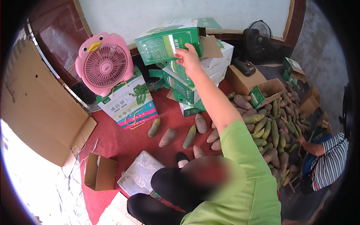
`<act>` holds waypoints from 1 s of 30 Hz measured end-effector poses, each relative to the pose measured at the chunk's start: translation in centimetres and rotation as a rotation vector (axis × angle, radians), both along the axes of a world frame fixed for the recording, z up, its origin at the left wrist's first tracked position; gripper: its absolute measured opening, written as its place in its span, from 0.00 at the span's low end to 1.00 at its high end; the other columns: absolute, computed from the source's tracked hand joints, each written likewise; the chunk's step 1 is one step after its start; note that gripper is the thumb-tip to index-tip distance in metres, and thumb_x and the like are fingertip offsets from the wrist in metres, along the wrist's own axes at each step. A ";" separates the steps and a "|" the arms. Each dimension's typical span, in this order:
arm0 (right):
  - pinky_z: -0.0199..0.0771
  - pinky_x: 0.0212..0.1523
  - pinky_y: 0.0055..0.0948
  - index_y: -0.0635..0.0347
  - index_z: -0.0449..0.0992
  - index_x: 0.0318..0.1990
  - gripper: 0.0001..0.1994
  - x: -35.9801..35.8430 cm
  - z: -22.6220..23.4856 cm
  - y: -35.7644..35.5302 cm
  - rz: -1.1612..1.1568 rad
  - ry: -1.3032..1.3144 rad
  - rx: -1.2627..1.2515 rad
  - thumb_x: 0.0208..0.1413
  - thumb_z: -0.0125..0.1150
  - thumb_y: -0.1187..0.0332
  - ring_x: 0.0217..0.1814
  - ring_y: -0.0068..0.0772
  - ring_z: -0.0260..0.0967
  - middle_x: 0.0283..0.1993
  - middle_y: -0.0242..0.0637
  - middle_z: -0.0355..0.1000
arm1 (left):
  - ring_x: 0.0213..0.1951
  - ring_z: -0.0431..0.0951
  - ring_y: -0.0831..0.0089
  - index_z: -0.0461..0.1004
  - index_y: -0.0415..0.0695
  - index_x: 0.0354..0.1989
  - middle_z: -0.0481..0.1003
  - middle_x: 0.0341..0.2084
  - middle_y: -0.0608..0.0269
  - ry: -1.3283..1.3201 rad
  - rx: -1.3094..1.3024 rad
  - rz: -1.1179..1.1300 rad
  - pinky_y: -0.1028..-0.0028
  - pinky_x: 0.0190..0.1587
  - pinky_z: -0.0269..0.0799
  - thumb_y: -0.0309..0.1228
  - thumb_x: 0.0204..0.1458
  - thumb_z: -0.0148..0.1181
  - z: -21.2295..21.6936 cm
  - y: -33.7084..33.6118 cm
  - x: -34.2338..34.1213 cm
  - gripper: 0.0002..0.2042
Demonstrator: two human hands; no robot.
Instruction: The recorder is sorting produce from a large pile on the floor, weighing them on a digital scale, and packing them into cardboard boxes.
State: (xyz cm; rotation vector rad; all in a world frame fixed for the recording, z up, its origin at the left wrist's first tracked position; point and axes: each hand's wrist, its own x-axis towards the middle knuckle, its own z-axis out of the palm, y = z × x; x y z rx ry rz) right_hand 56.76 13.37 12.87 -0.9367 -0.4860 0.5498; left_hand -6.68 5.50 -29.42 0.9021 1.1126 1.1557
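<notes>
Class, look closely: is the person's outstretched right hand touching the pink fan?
No, the right hand is at the upper green box, clearly apart from the pink fan to its left.

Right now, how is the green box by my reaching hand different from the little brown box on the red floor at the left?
Colour: the green box has printing on it; the brown box looks plain.
Place: the green box is up above other boxes; the brown box sits on the red floor.
Hands: your right hand is at the green box; no hand is near the brown box.
Both look like cardboard.
</notes>
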 end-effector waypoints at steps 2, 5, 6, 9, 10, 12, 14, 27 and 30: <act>0.68 0.37 0.31 0.64 0.47 0.66 0.40 -2.6 0.5 -0.8 -0.037 -0.157 0.011 0.48 0.65 0.69 0.42 0.30 0.70 0.46 0.40 0.72 | 0.42 0.73 0.76 0.69 0.42 0.54 0.73 0.46 0.61 -0.006 0.021 -0.001 0.76 0.39 0.70 0.33 0.57 0.54 0.1 0.4 -0.5 0.17; 0.66 0.41 0.27 0.67 0.50 0.64 0.38 -6.2 1.3 -3.3 -0.019 -0.205 0.041 0.48 0.65 0.69 0.43 0.26 0.68 0.45 0.39 0.72 | 0.42 0.73 0.76 0.69 0.42 0.54 0.73 0.46 0.61 -0.010 0.046 0.002 0.77 0.39 0.70 0.33 0.57 0.54 0.4 0.6 -1.6 0.17; 0.66 0.43 0.24 0.68 0.52 0.64 0.37 -7.4 1.7 -4.3 -0.011 -0.221 0.068 0.47 0.64 0.69 0.43 0.26 0.67 0.45 0.39 0.71 | 0.42 0.73 0.76 0.69 0.42 0.54 0.73 0.46 0.61 -0.014 0.052 0.000 0.77 0.39 0.70 0.33 0.57 0.54 0.7 0.6 -1.7 0.17; 0.64 0.46 0.25 0.68 0.54 0.62 0.35 -11.0 2.1 -7.0 0.046 -0.215 0.118 0.48 0.64 0.72 0.47 0.26 0.65 0.45 0.40 0.70 | 0.42 0.73 0.76 0.69 0.42 0.54 0.73 0.46 0.61 -0.030 0.076 0.011 0.77 0.39 0.70 0.33 0.57 0.54 0.7 0.3 -2.3 0.17; 0.64 0.47 0.26 0.68 0.54 0.61 0.34 -12.3 1.9 -7.7 0.093 -0.214 0.148 0.48 0.64 0.73 0.47 0.26 0.65 0.45 0.40 0.70 | 0.42 0.73 0.76 0.69 0.42 0.54 0.73 0.47 0.61 -0.033 0.083 0.023 0.77 0.39 0.70 0.33 0.57 0.55 0.7 0.0 -2.9 0.17; 0.65 0.47 0.27 0.67 0.56 0.59 0.32 -14.5 1.7 -9.7 0.129 -0.220 0.132 0.47 0.65 0.74 0.47 0.26 0.64 0.44 0.39 0.68 | 0.42 0.73 0.76 0.69 0.43 0.54 0.73 0.47 0.61 -0.042 0.096 0.052 0.77 0.39 0.70 0.34 0.57 0.55 0.5 -0.7 -3.9 0.17; 0.64 0.48 0.26 0.66 0.57 0.58 0.31 -16.5 1.0 -11.3 0.195 -0.259 0.105 0.47 0.65 0.76 0.46 0.26 0.63 0.42 0.36 0.66 | 0.42 0.73 0.76 0.69 0.43 0.54 0.73 0.47 0.61 -0.046 0.106 0.094 0.77 0.39 0.70 0.34 0.57 0.55 -0.2 -2.2 -5.7 0.17; 0.67 0.42 0.20 0.60 0.67 0.40 0.17 -24.7 -9.6 -9.0 0.610 -0.717 -0.151 0.42 0.63 0.85 0.39 0.20 0.58 0.35 0.28 0.54 | 0.37 0.72 0.78 0.73 0.44 0.45 0.73 0.36 0.66 0.287 -0.178 0.543 0.76 0.38 0.69 0.35 0.58 0.55 14.8 -14.1 -7.7 0.11; 0.67 0.41 0.25 0.60 0.66 0.38 0.18 -27.6 -12.2 -6.8 0.629 -1.028 -0.085 0.39 0.64 0.84 0.39 0.27 0.59 0.34 0.32 0.55 | 0.41 0.72 0.77 0.73 0.41 0.48 0.74 0.41 0.65 0.528 0.138 0.643 0.76 0.41 0.68 0.31 0.58 0.55 22.5 -11.7 -8.6 0.12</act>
